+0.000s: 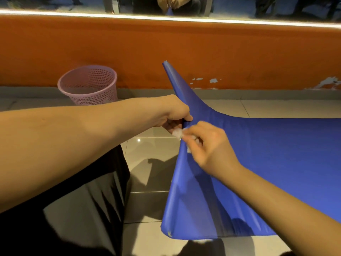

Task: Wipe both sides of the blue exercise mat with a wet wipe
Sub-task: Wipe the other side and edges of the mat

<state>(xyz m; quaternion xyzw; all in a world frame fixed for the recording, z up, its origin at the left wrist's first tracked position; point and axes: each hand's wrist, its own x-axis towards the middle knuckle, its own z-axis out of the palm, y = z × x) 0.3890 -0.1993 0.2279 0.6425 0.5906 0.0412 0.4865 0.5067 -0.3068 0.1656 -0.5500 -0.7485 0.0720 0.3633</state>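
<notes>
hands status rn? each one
Left hand: closed, gripping the raised edge of the blue mat.
Right hand: closed, pinching a white wipe against the mat edge.

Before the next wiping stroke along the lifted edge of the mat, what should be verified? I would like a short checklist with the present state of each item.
1. Left hand grips the raised edge of the blue mat: ok.
2. Right hand pinches the wet wipe: ok.
3. Wet wipe is at the mat edge, just below the left hand: ok.
4. Wet wipe is wet and clean enough: cannot tell.
5. Far part of the mat lies flat on the tiled floor: ok.
6. Pink basket stands apart from the mat: ok.
</notes>
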